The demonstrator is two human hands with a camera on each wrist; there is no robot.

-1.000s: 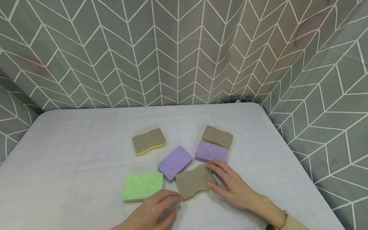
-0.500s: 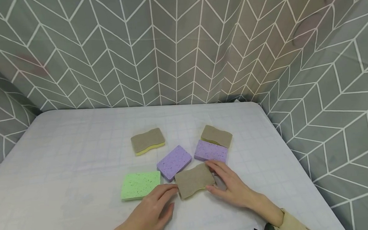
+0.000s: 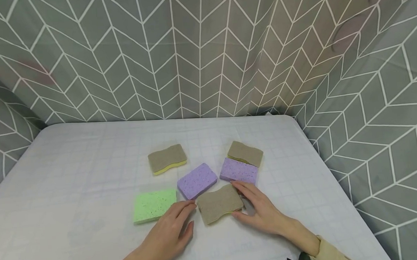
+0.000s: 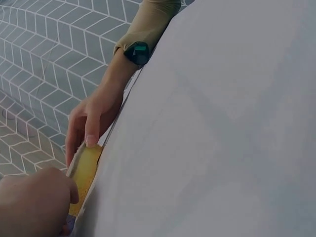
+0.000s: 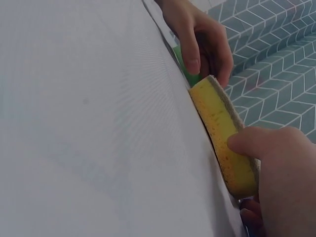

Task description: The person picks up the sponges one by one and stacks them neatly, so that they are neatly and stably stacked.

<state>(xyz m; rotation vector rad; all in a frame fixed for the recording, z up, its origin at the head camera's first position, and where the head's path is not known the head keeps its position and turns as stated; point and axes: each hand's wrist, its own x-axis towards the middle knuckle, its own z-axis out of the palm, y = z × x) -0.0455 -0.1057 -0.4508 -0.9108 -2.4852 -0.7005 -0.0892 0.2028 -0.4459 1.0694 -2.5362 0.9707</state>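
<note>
In the head view my right hand (image 3: 262, 211) holds the right end of a yellow sponge with a beige scouring top (image 3: 220, 204). Its thumb lies against the sponge's yellow side (image 5: 222, 133) in the right wrist view. My left hand (image 3: 167, 232) is just left of that sponge, fingers loosely bent, thumb apart, holding nothing. Those fingers overlap the right edge of a green sponge (image 3: 152, 205). Directly behind the hands lie two purple sponges, one tilted in the middle (image 3: 197, 181) and one at the right (image 3: 239, 170).
Farther back are two more beige-topped yellow sponges, one at the left (image 3: 166, 157) and one at the right (image 3: 246, 152) touching the right purple sponge. All rest on a white-covered table (image 3: 74, 170). Grey patterned curtains (image 3: 188, 61) stand behind it and at both sides.
My left hand has drawn left and slightly back from the near beige-topped sponge. The green sponge has slid left and turned a little. My right hand keeps its hold.
</note>
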